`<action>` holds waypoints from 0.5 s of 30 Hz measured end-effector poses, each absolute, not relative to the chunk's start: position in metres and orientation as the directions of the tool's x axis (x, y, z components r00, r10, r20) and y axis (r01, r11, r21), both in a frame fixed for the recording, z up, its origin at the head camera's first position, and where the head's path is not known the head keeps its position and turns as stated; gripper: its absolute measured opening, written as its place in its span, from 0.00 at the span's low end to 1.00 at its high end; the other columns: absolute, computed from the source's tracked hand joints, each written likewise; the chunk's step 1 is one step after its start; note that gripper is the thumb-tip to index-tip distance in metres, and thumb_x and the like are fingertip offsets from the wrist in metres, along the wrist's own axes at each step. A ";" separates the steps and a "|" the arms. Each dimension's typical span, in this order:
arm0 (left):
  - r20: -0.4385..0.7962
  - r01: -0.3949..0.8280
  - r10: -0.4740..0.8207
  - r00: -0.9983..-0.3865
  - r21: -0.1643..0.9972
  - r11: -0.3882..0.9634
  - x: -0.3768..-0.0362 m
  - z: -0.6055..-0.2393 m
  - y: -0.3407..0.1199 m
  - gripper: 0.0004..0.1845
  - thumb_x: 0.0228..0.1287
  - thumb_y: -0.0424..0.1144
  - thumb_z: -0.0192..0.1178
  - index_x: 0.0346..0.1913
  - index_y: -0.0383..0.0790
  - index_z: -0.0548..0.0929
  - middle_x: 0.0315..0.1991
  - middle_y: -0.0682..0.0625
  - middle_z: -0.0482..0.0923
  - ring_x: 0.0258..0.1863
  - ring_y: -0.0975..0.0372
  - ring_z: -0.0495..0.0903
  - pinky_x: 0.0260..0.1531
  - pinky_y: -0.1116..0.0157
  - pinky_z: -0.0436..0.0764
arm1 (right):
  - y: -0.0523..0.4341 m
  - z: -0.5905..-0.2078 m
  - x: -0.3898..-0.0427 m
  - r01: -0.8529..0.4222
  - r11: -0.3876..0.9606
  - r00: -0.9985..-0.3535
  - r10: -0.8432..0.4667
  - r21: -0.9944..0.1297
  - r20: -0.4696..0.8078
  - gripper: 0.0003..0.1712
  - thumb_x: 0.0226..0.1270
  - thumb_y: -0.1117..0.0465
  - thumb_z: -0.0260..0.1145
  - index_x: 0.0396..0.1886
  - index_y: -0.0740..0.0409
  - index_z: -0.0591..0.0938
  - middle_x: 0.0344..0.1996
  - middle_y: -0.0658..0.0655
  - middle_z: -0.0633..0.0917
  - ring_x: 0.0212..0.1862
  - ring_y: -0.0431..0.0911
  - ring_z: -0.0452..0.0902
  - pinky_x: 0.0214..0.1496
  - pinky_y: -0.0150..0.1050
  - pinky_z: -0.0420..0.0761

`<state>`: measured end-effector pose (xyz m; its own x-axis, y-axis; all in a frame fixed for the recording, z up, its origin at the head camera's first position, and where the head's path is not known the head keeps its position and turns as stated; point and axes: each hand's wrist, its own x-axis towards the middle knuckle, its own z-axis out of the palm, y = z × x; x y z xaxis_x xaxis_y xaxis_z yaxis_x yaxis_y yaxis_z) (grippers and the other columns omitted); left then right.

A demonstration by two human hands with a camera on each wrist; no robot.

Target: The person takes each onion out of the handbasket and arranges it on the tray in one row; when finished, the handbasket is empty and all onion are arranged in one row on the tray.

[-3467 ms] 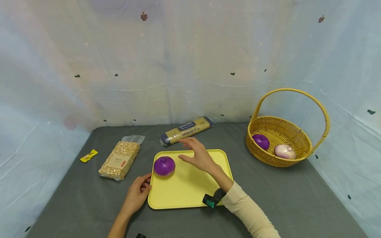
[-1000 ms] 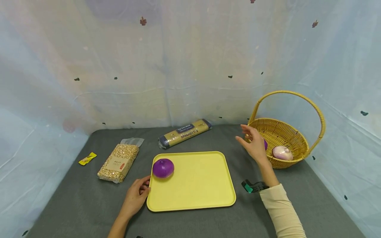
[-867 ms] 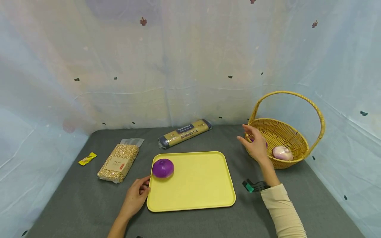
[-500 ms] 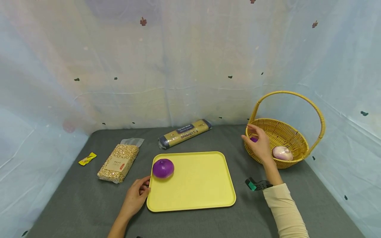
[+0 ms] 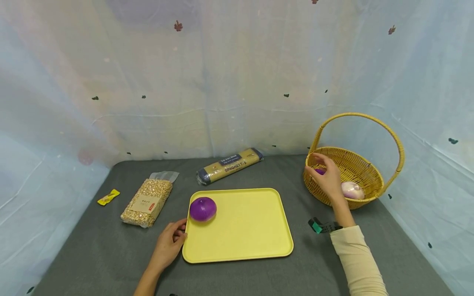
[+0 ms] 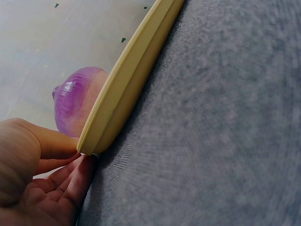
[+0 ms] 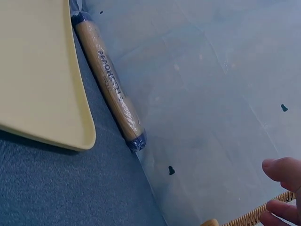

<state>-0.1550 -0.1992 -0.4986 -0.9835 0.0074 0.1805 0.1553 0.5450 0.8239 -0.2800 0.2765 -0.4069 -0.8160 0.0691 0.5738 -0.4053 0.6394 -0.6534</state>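
My left hand (image 5: 168,242) pinches the left rim of a yellow tray (image 5: 244,230); in the left wrist view the thumb lies over the rim and the fingers come from below. On the tray's upper left corner sits a purple onion (image 5: 203,209). At the right, my right hand (image 5: 331,179) reaches over the near left side of a wicker basket (image 5: 359,164), thumb and fingers apart. Another purple onion (image 5: 320,171) shows partly between them; the hand hides the rest. Beside it in the basket lies a pale, purple-tinged onion (image 5: 352,190).
Behind the tray lies a pack of spaghetti (image 5: 231,165). Left of the tray are a clear bag of yellow grains (image 5: 148,201) and a small yellow wrapped packet (image 5: 109,197). The basket's tall handle (image 5: 361,115) arches over it. A pale curtain (image 5: 237,82) hangs behind the grey table.
My right hand has moved from over the tray rightward to the basket, then lower and further in over the purple onion there. My left hand stays at the tray's rim.
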 end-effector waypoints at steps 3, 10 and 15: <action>0.186 0.159 0.007 -0.983 0.821 0.548 -0.155 -0.499 -0.199 0.22 0.56 0.24 0.59 0.56 0.29 0.76 0.39 0.46 0.74 0.34 0.65 0.73 0.31 0.71 0.75 | 0.278 -0.407 -0.281 -0.404 0.637 -0.813 0.079 -0.657 0.576 0.28 0.55 0.63 0.71 0.56 0.64 0.75 0.51 0.66 0.77 0.53 0.59 0.73 0.43 0.17 0.67; 0.171 0.145 0.005 -0.985 0.822 0.550 -0.155 -0.499 -0.200 0.22 0.56 0.24 0.60 0.56 0.29 0.76 0.39 0.46 0.74 0.33 0.65 0.73 0.31 0.71 0.75 | 0.282 -0.408 -0.282 -0.368 0.626 -0.831 0.112 -0.688 0.546 0.28 0.56 0.64 0.70 0.56 0.66 0.74 0.51 0.66 0.76 0.53 0.61 0.72 0.42 0.21 0.73; 0.167 0.141 0.004 -0.986 0.824 0.549 -0.155 -0.498 -0.200 0.22 0.56 0.24 0.60 0.56 0.29 0.76 0.39 0.46 0.74 0.34 0.65 0.73 0.32 0.71 0.75 | 0.286 -0.408 -0.282 -0.330 0.635 -0.848 0.126 -0.698 0.515 0.28 0.57 0.62 0.70 0.58 0.63 0.73 0.52 0.64 0.77 0.55 0.60 0.72 0.49 0.49 0.76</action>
